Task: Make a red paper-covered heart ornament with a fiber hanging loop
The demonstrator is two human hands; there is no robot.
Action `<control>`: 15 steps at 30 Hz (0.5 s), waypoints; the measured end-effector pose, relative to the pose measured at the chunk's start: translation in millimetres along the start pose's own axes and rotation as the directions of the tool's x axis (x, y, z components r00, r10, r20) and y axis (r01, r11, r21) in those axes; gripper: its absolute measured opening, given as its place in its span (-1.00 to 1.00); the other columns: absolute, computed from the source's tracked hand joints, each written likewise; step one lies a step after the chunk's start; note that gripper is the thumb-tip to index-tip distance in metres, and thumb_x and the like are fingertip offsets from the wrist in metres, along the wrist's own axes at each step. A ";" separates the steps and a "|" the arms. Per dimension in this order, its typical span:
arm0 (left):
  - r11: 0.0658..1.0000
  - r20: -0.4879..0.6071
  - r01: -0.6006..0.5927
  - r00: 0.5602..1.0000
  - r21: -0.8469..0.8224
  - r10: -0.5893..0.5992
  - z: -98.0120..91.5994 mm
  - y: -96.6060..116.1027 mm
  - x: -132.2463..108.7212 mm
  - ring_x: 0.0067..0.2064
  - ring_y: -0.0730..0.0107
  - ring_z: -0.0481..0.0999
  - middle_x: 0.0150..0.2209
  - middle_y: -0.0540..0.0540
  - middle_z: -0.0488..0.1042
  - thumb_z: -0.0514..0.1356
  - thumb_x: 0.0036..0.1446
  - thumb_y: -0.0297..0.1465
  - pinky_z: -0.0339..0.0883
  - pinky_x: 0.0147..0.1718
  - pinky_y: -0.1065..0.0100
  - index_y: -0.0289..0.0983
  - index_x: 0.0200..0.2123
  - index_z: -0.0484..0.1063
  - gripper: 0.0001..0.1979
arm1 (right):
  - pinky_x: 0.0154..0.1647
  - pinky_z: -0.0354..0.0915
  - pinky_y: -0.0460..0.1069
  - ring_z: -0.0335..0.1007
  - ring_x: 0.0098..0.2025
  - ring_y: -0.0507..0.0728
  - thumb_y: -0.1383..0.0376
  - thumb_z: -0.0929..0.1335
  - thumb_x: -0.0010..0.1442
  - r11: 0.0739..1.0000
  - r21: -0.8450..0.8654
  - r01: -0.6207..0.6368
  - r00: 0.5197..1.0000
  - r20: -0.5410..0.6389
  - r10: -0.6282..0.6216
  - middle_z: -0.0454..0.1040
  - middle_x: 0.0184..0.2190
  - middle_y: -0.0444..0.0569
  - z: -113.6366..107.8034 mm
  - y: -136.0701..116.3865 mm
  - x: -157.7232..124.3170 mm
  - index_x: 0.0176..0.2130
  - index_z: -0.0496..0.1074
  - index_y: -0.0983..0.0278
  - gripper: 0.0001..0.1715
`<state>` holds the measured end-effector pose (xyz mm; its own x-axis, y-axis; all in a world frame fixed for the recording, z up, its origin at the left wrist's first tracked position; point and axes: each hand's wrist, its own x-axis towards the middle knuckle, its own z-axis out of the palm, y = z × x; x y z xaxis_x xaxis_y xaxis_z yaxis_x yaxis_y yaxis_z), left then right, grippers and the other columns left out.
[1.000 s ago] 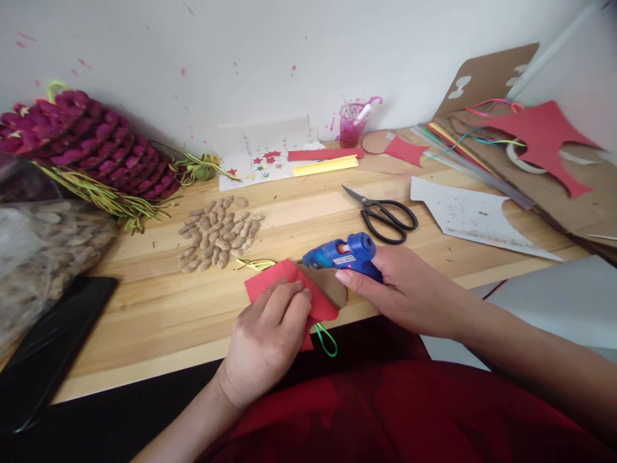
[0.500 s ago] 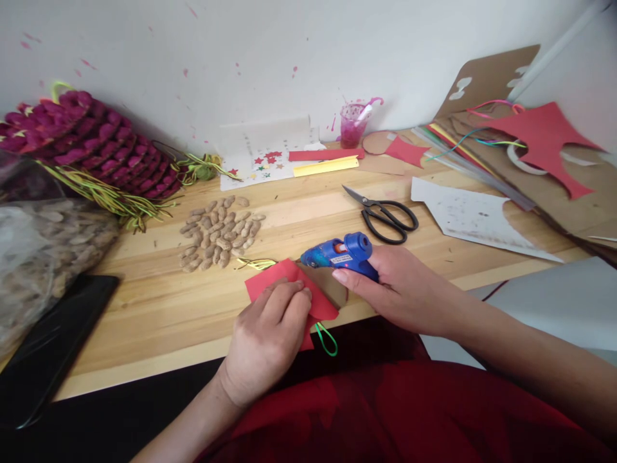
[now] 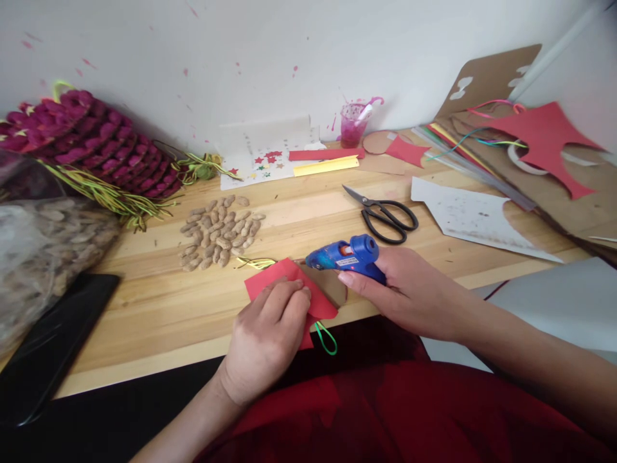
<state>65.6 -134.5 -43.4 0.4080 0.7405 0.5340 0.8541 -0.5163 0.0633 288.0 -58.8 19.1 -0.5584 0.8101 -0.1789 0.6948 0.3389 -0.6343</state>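
Note:
My left hand [image 3: 272,334] pinches a sheet of red paper [image 3: 264,278] at the table's front edge, folding it back from a piece of brown cardboard [image 3: 332,286]. A blue hot glue gun [image 3: 344,257] is gripped in my right hand [image 3: 417,292], its nozzle pointing left at the cardboard beside the lifted paper. Whether the tip touches the cardboard I cannot tell. A green cord loop [image 3: 326,339] hangs below the red paper, and yellow and dark strings [image 3: 258,263] stick out at its far side.
Behind my left hand lie loose peanuts [image 3: 219,231]. Black-handled scissors [image 3: 385,215] rest beyond the glue gun. At left are a bag of peanuts [image 3: 62,238], a black phone-like slab [image 3: 58,347] and a purple layered craft [image 3: 96,145]. A cup [image 3: 353,125] stands by the wall.
My right hand and the glue gun have shifted slightly right, drawing the nozzle back a little from the red paper. My left hand stays in place.

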 end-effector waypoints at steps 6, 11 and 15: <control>1.000 -0.005 -0.003 1.000 0.006 0.003 -0.3 0.2 -1.7 -0.16 0.29 0.57 -0.16 -0.12 0.56 0.20 0.19 -0.61 0.47 -0.16 0.34 -0.31 -0.14 0.42 -0.82 | -0.45 0.07 -0.04 0.15 -0.50 0.01 0.03 0.22 0.37 0.995 0.099 0.024 0.999 -0.037 -0.020 0.29 -0.58 -0.17 1.7 1.2 6.7 -0.49 0.24 0.25 -0.51; 1.000 -0.004 0.006 1.000 -0.015 -0.006 0.4 0.1 -1.3 -0.14 0.29 0.56 -0.17 -0.11 0.56 0.21 0.18 -0.62 0.46 -0.14 0.35 -0.32 -0.14 0.43 -0.81 | -0.47 0.07 -0.04 0.18 -0.53 0.01 0.03 0.23 0.35 0.989 0.149 -0.022 1.000 -0.015 0.025 0.28 -0.62 -0.17 3.6 -1.2 13.1 -0.51 0.28 0.25 -0.51; 1.000 -0.003 0.007 1.000 -0.019 -0.007 0.7 -0.4 -0.9 -0.15 0.30 0.57 -0.17 -0.11 0.56 0.20 0.19 -0.62 0.47 -0.16 0.35 -0.32 -0.15 0.43 -0.82 | -0.45 0.09 -0.03 0.18 -0.52 0.01 0.04 0.24 0.34 0.993 0.120 -0.018 1.000 -0.019 0.020 0.29 -0.61 -0.17 2.5 -1.0 13.8 -0.52 0.28 0.25 -0.51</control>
<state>65.1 -134.6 -44.5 0.4013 0.7428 0.5360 0.8507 -0.5191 0.0826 278.5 -49.1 15.4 -0.5352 0.8260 -0.1771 0.6456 0.2647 -0.7164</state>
